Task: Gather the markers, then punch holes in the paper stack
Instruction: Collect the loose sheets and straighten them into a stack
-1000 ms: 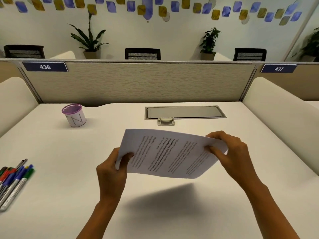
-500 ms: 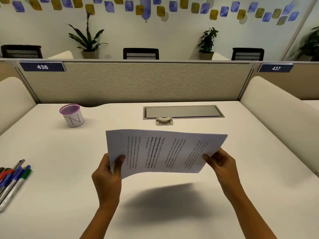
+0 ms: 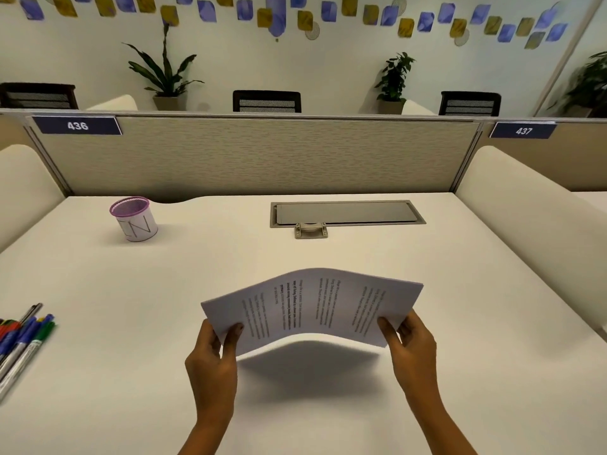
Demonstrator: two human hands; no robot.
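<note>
I hold a stack of printed paper (image 3: 312, 307) above the middle of the white desk (image 3: 98, 389), bowed upward in the centre. My left hand (image 3: 213, 359) pinches its near left corner, thumb on top. My right hand (image 3: 410, 343) pinches the near right corner the same way. Several markers (image 3: 23, 339), blue, green and red among them, lie side by side at the desk's left edge, partly cut off by the frame. No hole punch is in view.
A purple mesh pen cup (image 3: 134, 219) stands at the back left of the desk. A grey cable hatch (image 3: 345, 213) with a small latch sits at the back centre. Cream side panels and a beige partition enclose the desk.
The paper stack has tilted from steep to nearly flat and come lower and nearer to me. Both hands kept hold of its corners and now sit closer to the desk.
</note>
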